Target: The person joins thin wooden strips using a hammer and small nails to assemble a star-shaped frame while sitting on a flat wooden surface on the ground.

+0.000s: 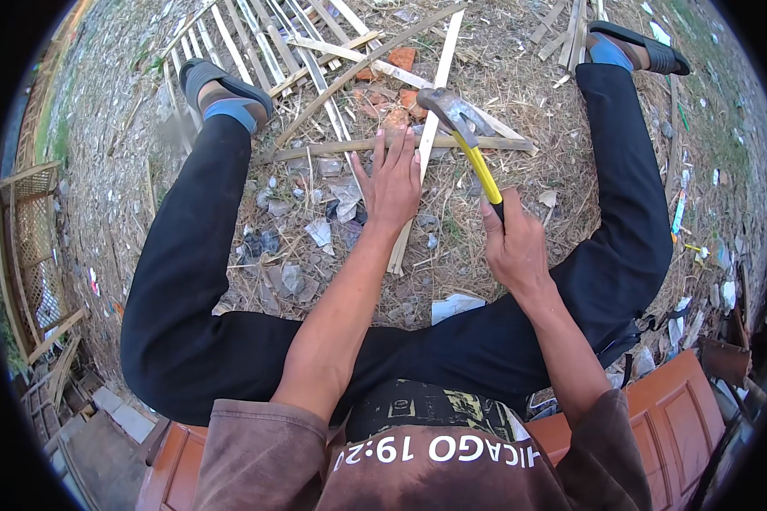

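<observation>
My right hand [517, 244] is closed around the black grip of a claw hammer [482, 173] with a yellow handle. The hammer's steel head is over the crossing of a crosswise wooden slat [490, 143] and a long pale slat [446, 64]. My left hand [392, 189] lies palm down, fingers stretched, with its fingertips over the crosswise slat just left of that crossing. Broken orange bricks [402, 58] lie among the slats beyond my fingers. Whether a nail is at the crossing cannot be made out.
Joined and loose wooden strips [240, 38] spread beyond my left foot; more strips [562, 38] lie near my right foot. My legs stretch out on both sides. Dry grass, stones and litter cover the ground. An orange-brown panelled board [677, 426] is beneath me; a lattice frame [38, 247] stands far left.
</observation>
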### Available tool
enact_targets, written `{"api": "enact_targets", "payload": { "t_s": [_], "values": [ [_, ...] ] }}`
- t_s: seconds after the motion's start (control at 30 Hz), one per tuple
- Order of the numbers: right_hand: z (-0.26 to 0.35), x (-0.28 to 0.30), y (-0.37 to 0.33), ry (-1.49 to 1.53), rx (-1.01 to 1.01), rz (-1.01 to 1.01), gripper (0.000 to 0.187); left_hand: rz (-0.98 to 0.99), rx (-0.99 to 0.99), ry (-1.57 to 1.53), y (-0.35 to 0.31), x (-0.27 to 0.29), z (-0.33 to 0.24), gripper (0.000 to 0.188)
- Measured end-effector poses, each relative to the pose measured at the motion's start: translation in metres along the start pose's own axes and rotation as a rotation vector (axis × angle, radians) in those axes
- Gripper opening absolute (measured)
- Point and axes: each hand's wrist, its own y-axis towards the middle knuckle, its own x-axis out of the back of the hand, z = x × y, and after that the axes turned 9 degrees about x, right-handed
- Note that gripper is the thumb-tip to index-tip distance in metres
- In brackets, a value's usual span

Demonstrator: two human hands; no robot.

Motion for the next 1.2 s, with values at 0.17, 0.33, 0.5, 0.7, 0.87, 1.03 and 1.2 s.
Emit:
{"api": "enact_targets", "payload": {
  "t_s": [0.17, 0.33, 0.5, 0.7, 0.87, 1.03, 1.2],
  "values": [
    [-0.018, -0.021, -0.004, -0.188, -0.044, 0.163, 0.021, -0.019, 0.005, -0.004, -0.001, -0.001, 0.001, 0.046],
    [0.018, 0.002, 0.007, 0.013, 0.056, 0.041, 0.020, 0.041, 0.026, 0.031, -0.001, 0.003, -0.001, 0.046],
    [-0.026, -0.014, -0.002, -0.205, -0.041, 0.158, 0.022, -0.013, -0.002, 0.010, -0.002, 0.001, -0.003, 0.046],
    [-0.001, 0.001, 0.009, -0.014, -0.046, -0.011, 0.024, -0.038, -0.006, -0.013, 0.001, 0.001, -0.002, 0.046],
    [-0.015, -0.014, -0.011, -0.047, -0.062, 0.067, 0.023, -0.038, -0.007, -0.007, -0.001, 0.000, -0.002, 0.046],
    [-0.001, -0.006, 0.001, -0.016, -0.020, 0.036, 0.023, -0.051, -0.003, -0.004, -0.002, -0.001, 0.000, 0.046],
    [0.006, -0.002, -0.004, 0.157, 0.142, -0.137, 0.022, -0.016, -0.001, -0.002, -0.002, 0.000, -0.004, 0.046]
  ]
}}
